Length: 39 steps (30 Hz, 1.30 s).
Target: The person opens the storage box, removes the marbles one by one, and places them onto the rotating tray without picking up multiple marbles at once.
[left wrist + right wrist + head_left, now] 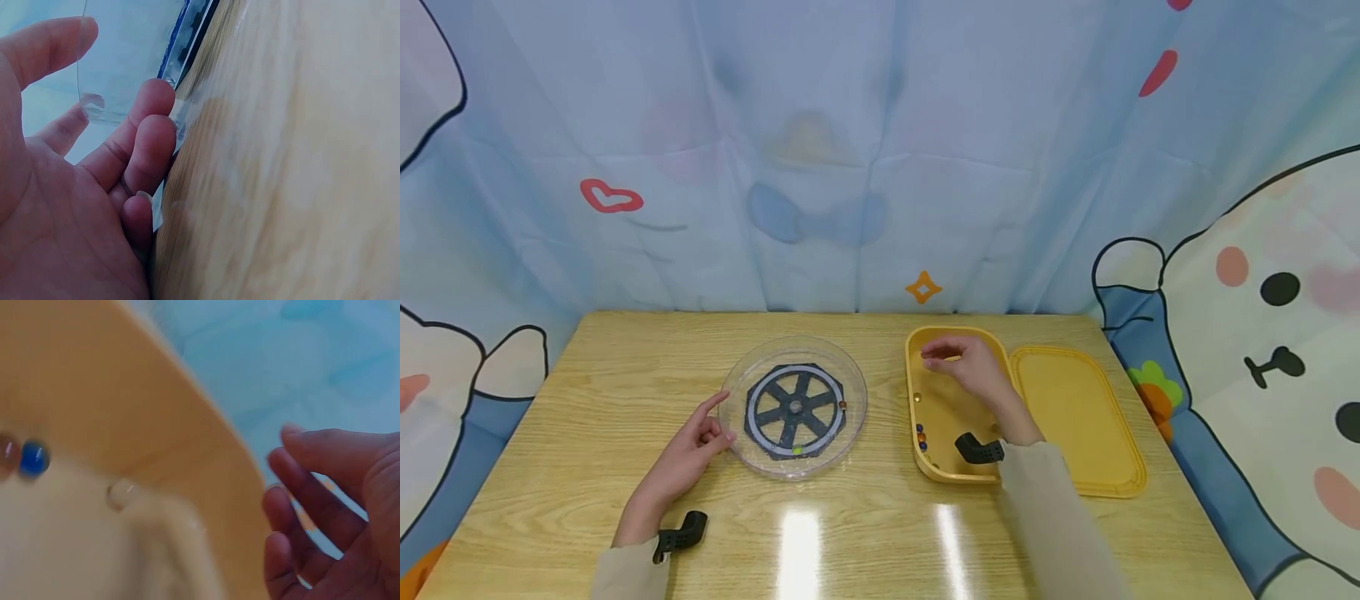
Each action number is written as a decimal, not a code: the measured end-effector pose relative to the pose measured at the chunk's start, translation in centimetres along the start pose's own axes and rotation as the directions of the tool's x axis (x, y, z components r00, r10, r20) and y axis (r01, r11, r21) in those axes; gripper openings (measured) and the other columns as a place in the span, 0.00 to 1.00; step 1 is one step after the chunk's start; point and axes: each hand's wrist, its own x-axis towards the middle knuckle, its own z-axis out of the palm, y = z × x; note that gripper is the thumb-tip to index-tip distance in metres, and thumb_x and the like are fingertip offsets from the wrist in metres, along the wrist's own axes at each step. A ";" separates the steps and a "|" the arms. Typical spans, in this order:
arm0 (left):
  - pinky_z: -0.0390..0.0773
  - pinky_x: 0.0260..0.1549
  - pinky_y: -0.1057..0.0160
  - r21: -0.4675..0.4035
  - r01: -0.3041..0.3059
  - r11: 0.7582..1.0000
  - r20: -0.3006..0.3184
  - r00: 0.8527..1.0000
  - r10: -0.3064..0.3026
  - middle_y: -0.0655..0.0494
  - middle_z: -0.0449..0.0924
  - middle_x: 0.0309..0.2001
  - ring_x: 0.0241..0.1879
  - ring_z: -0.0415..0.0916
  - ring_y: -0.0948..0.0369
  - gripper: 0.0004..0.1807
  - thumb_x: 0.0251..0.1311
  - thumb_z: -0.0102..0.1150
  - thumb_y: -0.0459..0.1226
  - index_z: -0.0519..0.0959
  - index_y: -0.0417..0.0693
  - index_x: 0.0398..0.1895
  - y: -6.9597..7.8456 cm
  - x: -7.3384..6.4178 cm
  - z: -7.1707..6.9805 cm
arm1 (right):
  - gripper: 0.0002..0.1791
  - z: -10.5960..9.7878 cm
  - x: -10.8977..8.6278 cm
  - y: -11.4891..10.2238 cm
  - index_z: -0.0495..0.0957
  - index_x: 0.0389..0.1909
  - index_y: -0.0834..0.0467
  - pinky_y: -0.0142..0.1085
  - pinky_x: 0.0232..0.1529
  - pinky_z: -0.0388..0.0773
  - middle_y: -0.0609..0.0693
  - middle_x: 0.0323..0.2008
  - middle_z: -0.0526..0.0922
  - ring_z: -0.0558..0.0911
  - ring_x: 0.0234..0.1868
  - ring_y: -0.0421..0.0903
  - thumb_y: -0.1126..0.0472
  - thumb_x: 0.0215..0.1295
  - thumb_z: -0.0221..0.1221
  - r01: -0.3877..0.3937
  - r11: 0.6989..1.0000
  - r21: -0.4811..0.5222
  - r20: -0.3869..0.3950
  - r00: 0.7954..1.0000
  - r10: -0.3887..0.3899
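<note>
A clear round dish (795,475) stands on the table, with a dark six-spoked wheel pattern (795,407) showing through it. Inside lie a green marble (797,450) and a reddish-brown marble (842,406). My left hand (688,454) touches the dish's left rim with thumb and forefinger spread apart; the left wrist view shows its other fingers bent near the clear wall. Over the yellow tray (958,478) hovers my right hand (972,367), fingers loosely bent, no object visible between them. Several marbles lie along the tray's left side, including a blue marble (34,457) and a clear marble (122,493).
A flat yellow lid (1078,417) lies right of the tray, beside it. The wooden table (865,533) ends at a light blue cartoon curtain (820,167) behind and at both sides. Black wrist cameras are strapped at both sleeves.
</note>
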 end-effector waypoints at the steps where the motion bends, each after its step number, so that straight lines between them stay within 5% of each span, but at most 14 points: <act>1: 0.65 0.34 0.64 0.000 0.005 1.000 0.001 1.000 -0.005 0.49 0.69 0.37 0.33 0.64 0.59 0.34 0.71 0.56 0.35 0.56 0.46 0.77 0.0 0.0 0.0 | 0.12 0.0 0.0 0.4 0.85 0.47 0.63 0.46 0.46 0.79 0.54 0.43 0.86 0.82 0.46 0.51 0.64 0.65 0.66 -0.011 1.000 -0.018 0.018 1.000 0.011; 13: 0.66 0.35 0.64 -0.034 -0.002 0.999 -0.001 1.000 0.002 0.49 0.69 0.37 0.34 0.65 0.59 0.35 0.70 0.59 0.37 0.57 0.50 0.77 -0.1 -0.2 0.0 | 0.12 0.8 0.8 2.4 0.85 0.46 0.63 0.41 0.47 0.76 0.51 0.40 0.86 0.82 0.42 0.46 0.67 0.61 0.67 -0.026 0.990 -0.137 0.175 0.983 0.050; 21: 0.66 0.35 0.64 -0.040 0.000 0.999 0.006 1.000 0.000 0.49 0.69 0.38 0.34 0.65 0.58 0.35 0.70 0.58 0.38 0.56 0.50 0.77 0.0 -0.2 0.0 | 0.11 1.3 1.0 3.0 0.85 0.42 0.61 0.41 0.47 0.76 0.49 0.38 0.85 0.80 0.39 0.45 0.66 0.58 0.69 -0.107 0.977 -0.187 0.249 0.956 0.153; 34: 0.65 0.34 0.65 0.011 -0.008 1.000 0.010 1.000 0.008 0.50 0.70 0.37 0.33 0.64 0.60 0.35 0.71 0.57 0.35 0.54 0.44 0.77 0.0 0.0 0.0 | 0.06 1.8 1.2 3.0 0.85 0.34 0.61 0.36 0.37 0.77 0.48 0.29 0.84 0.80 0.31 0.43 0.69 0.56 0.70 -0.059 0.976 -0.207 0.275 0.954 0.116; 39: 0.66 0.34 0.65 -0.016 0.005 1.000 0.006 1.000 -0.005 0.50 0.70 0.37 0.33 0.64 0.60 0.35 0.71 0.57 0.36 0.55 0.47 0.77 -0.1 -0.1 0.0 | 0.06 2.2 1.4 3.0 0.84 0.34 0.61 0.37 0.39 0.77 0.47 0.29 0.83 0.80 0.32 0.43 0.70 0.56 0.69 -0.105 0.967 -0.233 0.267 0.949 0.167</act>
